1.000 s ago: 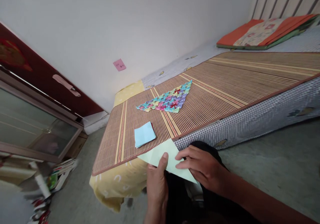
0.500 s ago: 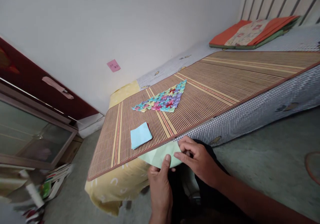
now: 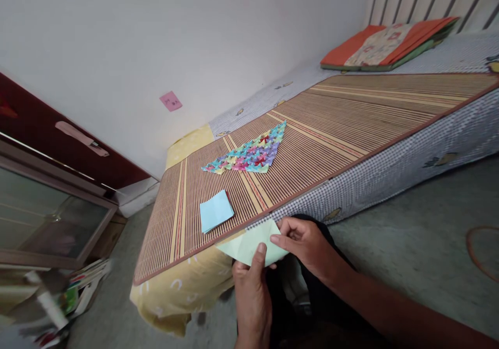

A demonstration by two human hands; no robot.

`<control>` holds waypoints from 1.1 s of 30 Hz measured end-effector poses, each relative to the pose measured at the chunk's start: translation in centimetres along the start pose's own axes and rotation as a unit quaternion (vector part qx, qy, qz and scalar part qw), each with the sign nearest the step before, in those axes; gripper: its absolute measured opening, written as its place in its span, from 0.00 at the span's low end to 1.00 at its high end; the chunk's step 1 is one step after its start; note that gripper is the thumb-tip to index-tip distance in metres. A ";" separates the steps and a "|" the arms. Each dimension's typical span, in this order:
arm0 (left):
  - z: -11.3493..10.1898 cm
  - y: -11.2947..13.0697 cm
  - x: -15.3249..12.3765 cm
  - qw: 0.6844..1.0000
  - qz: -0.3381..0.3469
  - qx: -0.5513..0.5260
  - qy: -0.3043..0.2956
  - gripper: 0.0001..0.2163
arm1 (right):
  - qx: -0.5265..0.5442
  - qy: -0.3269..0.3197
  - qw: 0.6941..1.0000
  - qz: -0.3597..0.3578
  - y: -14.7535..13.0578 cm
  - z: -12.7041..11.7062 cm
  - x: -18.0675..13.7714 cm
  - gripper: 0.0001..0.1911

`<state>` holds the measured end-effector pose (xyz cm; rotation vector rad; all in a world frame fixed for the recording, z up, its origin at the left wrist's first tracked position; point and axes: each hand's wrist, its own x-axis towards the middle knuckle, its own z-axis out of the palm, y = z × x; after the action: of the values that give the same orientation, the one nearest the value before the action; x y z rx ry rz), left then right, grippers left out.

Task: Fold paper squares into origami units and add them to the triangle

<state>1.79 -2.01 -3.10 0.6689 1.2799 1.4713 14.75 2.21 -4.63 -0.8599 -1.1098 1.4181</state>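
Both hands hold a pale green sheet of paper (image 3: 249, 244), folded into a smaller shape, just off the near edge of the bed. My left hand (image 3: 251, 292) pinches its lower edge with the thumb on top. My right hand (image 3: 307, 245) grips its right corner with curled fingers. On the striped bamboo mat (image 3: 343, 125) lie a stack of light blue square papers (image 3: 215, 210) and, farther back, a multicoloured triangular patchwork of folded paper pieces (image 3: 251, 155).
The bed has a checked sheet side (image 3: 409, 167) and a yellow cover (image 3: 183, 286) at its near corner. An orange and green cushion (image 3: 385, 42) lies at the far end. A glass-fronted cabinet (image 3: 47, 209) and scattered clutter (image 3: 58, 302) stand at left. A pink note (image 3: 170, 101) sticks to the wall.
The green paper has gone from a long open sheet to a smaller folded shape. My right hand has curled in and shifted left onto its right corner; the left stays beneath.
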 end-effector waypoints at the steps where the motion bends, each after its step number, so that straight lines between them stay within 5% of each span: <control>1: 0.0 0.0 0.0 1.000 0.002 0.000 -0.001 0.18 | -0.006 0.005 1.000 -0.002 -0.1 0.0 -0.1 0.19; 12: 0.6 0.7 -0.7 0.995 0.029 0.095 -0.010 0.17 | -0.123 0.035 0.988 -0.080 -1.7 0.2 -1.0 0.15; 33: 0.5 0.8 -0.8 0.983 0.058 0.173 0.018 0.18 | -0.188 0.047 0.977 -0.088 -1.1 -0.1 -1.0 0.15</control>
<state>2.23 -2.51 -2.03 0.9617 1.5662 1.3697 15.36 1.23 -3.71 -1.0539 -1.3703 1.0253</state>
